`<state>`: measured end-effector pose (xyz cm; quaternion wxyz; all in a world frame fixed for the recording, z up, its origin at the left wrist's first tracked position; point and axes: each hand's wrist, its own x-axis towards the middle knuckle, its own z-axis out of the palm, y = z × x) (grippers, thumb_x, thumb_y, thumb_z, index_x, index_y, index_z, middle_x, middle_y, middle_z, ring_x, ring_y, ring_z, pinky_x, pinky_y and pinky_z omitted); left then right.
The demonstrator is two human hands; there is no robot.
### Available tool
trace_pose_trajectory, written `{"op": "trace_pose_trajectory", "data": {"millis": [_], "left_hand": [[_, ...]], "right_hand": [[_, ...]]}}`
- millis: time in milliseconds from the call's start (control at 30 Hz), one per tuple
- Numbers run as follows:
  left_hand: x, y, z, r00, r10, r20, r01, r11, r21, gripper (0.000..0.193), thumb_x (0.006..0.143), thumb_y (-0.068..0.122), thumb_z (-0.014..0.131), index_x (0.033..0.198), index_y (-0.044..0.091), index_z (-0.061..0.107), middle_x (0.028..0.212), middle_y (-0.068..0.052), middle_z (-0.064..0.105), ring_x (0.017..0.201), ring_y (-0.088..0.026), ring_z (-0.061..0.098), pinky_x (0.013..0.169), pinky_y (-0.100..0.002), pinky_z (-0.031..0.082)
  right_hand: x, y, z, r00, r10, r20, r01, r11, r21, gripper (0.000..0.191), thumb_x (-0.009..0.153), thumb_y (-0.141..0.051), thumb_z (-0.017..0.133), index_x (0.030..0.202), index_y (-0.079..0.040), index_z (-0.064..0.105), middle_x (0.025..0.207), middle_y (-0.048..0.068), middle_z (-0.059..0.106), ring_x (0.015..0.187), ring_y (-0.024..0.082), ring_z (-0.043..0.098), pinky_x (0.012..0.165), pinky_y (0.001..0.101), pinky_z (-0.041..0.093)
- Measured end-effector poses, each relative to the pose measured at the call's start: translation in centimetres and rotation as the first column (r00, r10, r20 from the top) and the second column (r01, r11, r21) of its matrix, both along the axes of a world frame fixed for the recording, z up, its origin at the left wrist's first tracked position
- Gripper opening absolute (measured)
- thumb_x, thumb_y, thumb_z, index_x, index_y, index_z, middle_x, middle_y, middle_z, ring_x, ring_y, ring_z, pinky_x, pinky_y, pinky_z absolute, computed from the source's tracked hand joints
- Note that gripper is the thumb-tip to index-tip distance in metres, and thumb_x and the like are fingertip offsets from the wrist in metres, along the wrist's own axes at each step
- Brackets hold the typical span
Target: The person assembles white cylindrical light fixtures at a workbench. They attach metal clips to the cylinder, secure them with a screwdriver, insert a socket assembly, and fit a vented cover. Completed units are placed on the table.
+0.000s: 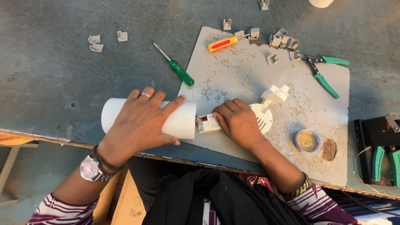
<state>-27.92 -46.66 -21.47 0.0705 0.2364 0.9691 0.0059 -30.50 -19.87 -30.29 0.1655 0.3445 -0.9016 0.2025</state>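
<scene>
Left hand (139, 123) lies flat, pinning the white cylindrical housing (183, 121) against rolling, while the right hand (238, 123), at its 3 o'clock, grips the small white driver module (207, 123) at the housing's open mouth.

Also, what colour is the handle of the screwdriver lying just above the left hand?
Translucent green, on the slim screwdriver beside the left hand; only the head view shows it.
</scene>
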Motion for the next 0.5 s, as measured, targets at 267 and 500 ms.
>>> {"op": "trace_pose_trajectory", "data": {"millis": [267, 500], "left_hand": [[0.5, 0.5, -1.9, 0.991, -0.014, -0.133, 0.026, 0.996, 0.089, 0.105, 0.06, 0.059, 0.086, 0.15, 0.024, 0.045, 0.107, -0.018, 0.063, 0.089, -0.037, 0.066, 0.087, -0.047, 0.044], [0.2, 1.0, -3.2, 0.949, 0.115, -0.295, -0.086, 0.99, 0.107, 0.102, 0.062, 0.057, 0.086, 0.15, 0.024, 0.046, 0.105, -0.017, 0.063, 0.097, -0.037, 0.064, 0.084, -0.05, 0.042]], "right_hand": [[-1.8, -1.2, 0.0, 0.973, -0.2, -0.114, 0.203, 0.979, 0.017, 0.013, 0.096, -0.023, 0.068, 0.09, -0.011, 0.07, 0.085, 0.007, 0.067, 0.085, 0.029, 0.064, 0.076, 0.0432, 0.052], [-3.0, -1.6, 0.1, 0.964, -0.233, -0.128, 0.237, 0.971, 0.023, 0.013, 0.097, -0.024, 0.067, 0.093, -0.012, 0.07, 0.086, 0.008, 0.067, 0.086, 0.03, 0.065, 0.078, 0.0447, 0.051]]}}
